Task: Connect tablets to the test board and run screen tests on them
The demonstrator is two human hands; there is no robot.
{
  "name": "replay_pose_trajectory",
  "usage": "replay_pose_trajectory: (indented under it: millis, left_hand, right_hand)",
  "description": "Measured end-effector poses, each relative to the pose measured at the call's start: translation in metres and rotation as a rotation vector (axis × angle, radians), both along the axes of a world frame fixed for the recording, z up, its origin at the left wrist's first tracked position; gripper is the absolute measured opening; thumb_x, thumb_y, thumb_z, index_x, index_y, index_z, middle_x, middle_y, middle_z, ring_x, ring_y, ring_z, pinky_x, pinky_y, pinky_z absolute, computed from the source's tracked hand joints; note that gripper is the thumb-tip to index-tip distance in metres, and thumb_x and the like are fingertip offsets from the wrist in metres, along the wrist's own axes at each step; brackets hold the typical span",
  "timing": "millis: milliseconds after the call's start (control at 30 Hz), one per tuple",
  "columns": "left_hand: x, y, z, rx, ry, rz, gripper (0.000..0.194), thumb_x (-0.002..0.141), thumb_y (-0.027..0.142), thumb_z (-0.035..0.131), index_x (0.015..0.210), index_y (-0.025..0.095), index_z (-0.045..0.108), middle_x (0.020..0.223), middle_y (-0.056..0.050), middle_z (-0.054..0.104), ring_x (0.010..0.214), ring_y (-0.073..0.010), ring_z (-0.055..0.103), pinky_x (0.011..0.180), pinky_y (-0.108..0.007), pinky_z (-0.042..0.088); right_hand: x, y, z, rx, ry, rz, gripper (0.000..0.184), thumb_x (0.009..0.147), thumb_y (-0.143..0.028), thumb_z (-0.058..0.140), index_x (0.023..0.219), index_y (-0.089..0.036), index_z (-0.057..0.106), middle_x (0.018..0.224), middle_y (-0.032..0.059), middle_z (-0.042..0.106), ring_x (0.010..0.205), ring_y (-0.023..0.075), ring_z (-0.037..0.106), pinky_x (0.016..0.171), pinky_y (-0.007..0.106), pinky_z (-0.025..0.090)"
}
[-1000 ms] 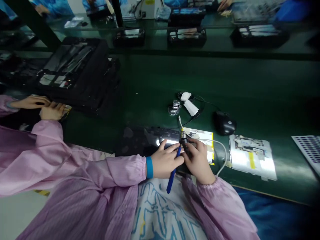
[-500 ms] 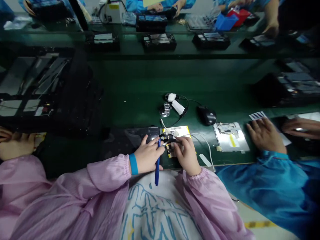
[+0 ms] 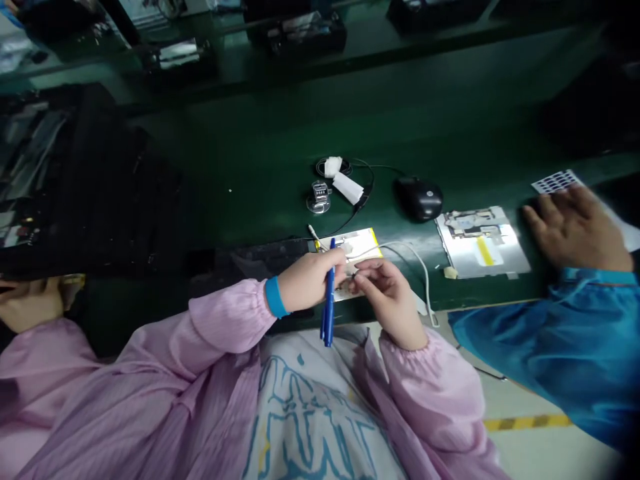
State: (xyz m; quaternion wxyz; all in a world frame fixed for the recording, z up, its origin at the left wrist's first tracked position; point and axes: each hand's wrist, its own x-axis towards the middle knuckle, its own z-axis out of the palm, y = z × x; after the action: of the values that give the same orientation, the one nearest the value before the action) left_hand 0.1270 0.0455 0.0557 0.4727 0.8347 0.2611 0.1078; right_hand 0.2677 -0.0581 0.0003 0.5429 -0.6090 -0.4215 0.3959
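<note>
My left hand [image 3: 311, 277], with a blue band at the wrist, is closed around a blue pen [image 3: 328, 310] that slants down toward my body. Close by, my right hand [image 3: 393, 297] has its thumb and fingertips pinched near a small dark bit, too small to name. Both hands are over a flat silvery panel with yellow edges [image 3: 363, 241], partly covered by my fingers. A white cable [image 3: 417, 267] crosses this panel and curves to the right of my right hand.
Beyond the panel are a tally counter [image 3: 319, 197], a coiled black cable with white tags [image 3: 349, 188] and a black mouse [image 3: 420, 199]. Another metal panel [image 3: 483, 243] lies right, near a co-worker's hand [image 3: 580, 227]. Stacked black trays [image 3: 85, 180] stand left, near another person's hand [image 3: 30, 303].
The view has tilted down. My hands have come together over the panel. The black looped item between them is no longer visible, and the left fingers have curled in around the pen.
</note>
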Motion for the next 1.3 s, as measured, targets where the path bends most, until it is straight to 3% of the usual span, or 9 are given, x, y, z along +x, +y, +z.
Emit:
replay_pose_trajectory:
  millis: [100,167,267,400,667,1000,1300]
  left_hand:
    - [-0.012,-0.004,0.002,0.079,0.034,0.11,0.018,0.081,0.013,0.049,0.068,0.019,0.039,0.061,0.004,0.048,0.057,-0.009,0.046,0.058,-0.021,0.035]
    - [-0.017,-0.009,0.0,0.133,0.104,0.181,0.019,0.08,0.015,0.052,0.066,0.019,0.039,0.06,0.004,0.047,0.056,-0.0091,0.044,0.057,-0.022,0.033]
    - [-0.016,-0.017,-0.008,0.194,0.207,0.261,0.02,0.08,0.017,0.053,0.065,0.019,0.041,0.06,0.004,0.047,0.056,-0.0102,0.045,0.056,-0.023,0.033]
    - [-0.004,-0.021,-0.013,0.277,0.306,0.34,0.016,0.083,0.017,0.048,0.068,0.019,0.046,0.064,0.001,0.051,0.061,-0.0129,0.05,0.058,-0.025,0.036]
    - [0.007,-0.019,-0.015,0.339,0.441,0.371,0.014,0.083,0.021,0.049,0.069,0.019,0.05,0.063,0.0,0.056,0.06,-0.0147,0.054,0.055,-0.026,0.031]
    - [0.007,-0.016,-0.017,0.292,0.392,0.384,0.018,0.082,0.025,0.053,0.066,0.019,0.05,0.057,0.003,0.054,0.055,-0.0126,0.052,0.054,-0.025,0.03]
    - [0.007,-0.021,-0.022,0.417,0.454,0.337,0.012,0.084,0.02,0.051,0.073,0.02,0.057,0.065,0.001,0.062,0.062,-0.0152,0.059,0.054,-0.027,0.031]
  right_hand:
    - [0.004,-0.004,-0.015,0.101,-0.41,0.105,0.028,0.084,-0.035,0.06,0.108,-0.021,0.055,0.102,0.0098,0.065,0.095,0.024,0.063,0.083,0.043,0.052]
    - [0.008,-0.006,-0.022,0.169,-0.638,0.249,0.038,0.083,-0.035,0.062,0.117,-0.019,0.054,0.123,0.0144,0.058,0.117,0.0295,0.053,0.096,0.05,0.045]
    - [0.013,-0.008,-0.029,0.186,-0.792,0.275,0.044,0.086,-0.039,0.06,0.124,-0.018,0.052,0.134,0.0152,0.052,0.126,0.0318,0.046,0.099,0.052,0.042]
    - [0.015,-0.01,-0.031,0.169,-0.833,0.242,0.046,0.087,-0.044,0.057,0.125,-0.019,0.051,0.134,0.0148,0.052,0.124,0.0327,0.048,0.098,0.052,0.043]
    - [0.016,-0.012,-0.028,0.144,-0.877,0.274,0.047,0.09,-0.041,0.053,0.13,-0.018,0.047,0.135,0.0149,0.051,0.126,0.0331,0.045,0.099,0.051,0.041]
    - [0.014,-0.013,-0.028,0.121,-0.923,0.281,0.046,0.09,-0.039,0.053,0.13,-0.018,0.048,0.137,0.0155,0.049,0.127,0.0329,0.043,0.1,0.051,0.04]
    - [0.013,-0.012,-0.026,0.124,-0.906,0.283,0.043,0.09,-0.04,0.053,0.128,-0.019,0.05,0.136,0.0156,0.05,0.128,0.0332,0.043,0.099,0.052,0.041]
